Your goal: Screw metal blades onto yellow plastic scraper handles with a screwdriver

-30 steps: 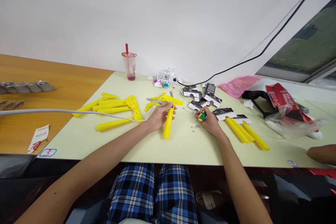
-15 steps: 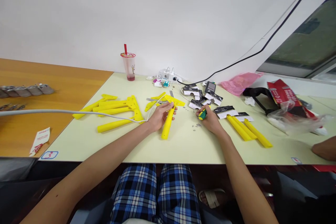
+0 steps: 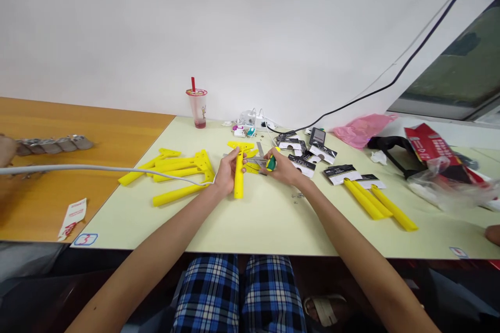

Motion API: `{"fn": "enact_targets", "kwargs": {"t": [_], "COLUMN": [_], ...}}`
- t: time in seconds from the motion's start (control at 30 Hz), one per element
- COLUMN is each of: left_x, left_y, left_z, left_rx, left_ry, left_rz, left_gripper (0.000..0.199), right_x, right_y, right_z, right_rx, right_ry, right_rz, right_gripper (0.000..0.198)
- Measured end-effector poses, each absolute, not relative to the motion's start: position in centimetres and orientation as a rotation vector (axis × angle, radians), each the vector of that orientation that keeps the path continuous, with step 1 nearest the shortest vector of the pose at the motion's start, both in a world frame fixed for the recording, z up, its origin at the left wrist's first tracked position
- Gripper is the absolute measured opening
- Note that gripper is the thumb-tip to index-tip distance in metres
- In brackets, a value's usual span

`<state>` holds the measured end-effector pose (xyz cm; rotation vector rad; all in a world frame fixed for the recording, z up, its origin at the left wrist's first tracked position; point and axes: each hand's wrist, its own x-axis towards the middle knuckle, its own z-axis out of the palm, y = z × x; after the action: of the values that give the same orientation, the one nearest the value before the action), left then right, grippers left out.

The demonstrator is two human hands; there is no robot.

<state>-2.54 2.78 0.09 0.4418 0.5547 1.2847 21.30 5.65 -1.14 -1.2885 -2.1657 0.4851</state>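
My left hand point(image 3: 225, 173) is closed around a yellow plastic scraper handle point(image 3: 238, 182), its broad head pointing away from me and its grip toward me. In my right hand point(image 3: 286, 167) is a screwdriver point(image 3: 271, 163) with a green and yellow handle. Its shaft points left at the scraper's upper part; whether the tip touches a screw is too small to tell. Behind both hands lie more yellow scraper heads point(image 3: 253, 154) and a flat metal blade point(image 3: 260, 149). Small metal screws point(image 3: 297, 196) are scattered on the table below my right hand.
Several yellow scraper handles point(image 3: 177, 166) lie to the left, crossed by a white cable point(image 3: 117, 168). Black-and-white cards point(image 3: 302, 165) and yellow tubes point(image 3: 394, 208) lie right. A plastic cup point(image 3: 198, 109), power strip point(image 3: 253, 120) and red package point(image 3: 433, 148) stand further back.
My right hand has brought the screwdriver left to the scraper. My left hand has turned the scraper more upright, and another person's hand has appeared at the far left edge.
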Motion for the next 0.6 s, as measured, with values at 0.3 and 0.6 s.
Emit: {"fn": "enact_targets", "kwargs": {"t": [0.3, 0.6], "left_x": [-2.4, -2.0], "left_y": [2.9, 2.2], "left_z": [-0.2, 0.0], "left_rx": [0.444, 0.505], "left_ry": [0.526, 0.536], "left_rz": [1.253, 1.221], "left_gripper": [0.027, 0.028], "right_x": [19.0, 19.5], "right_y": [5.9, 4.5], "right_z": [-2.2, -2.6], "right_rx": [-1.165, -1.272], "right_ry": [-2.238, -2.348], "right_rz": [0.521, 0.269], "right_gripper": [0.022, 0.034]}}
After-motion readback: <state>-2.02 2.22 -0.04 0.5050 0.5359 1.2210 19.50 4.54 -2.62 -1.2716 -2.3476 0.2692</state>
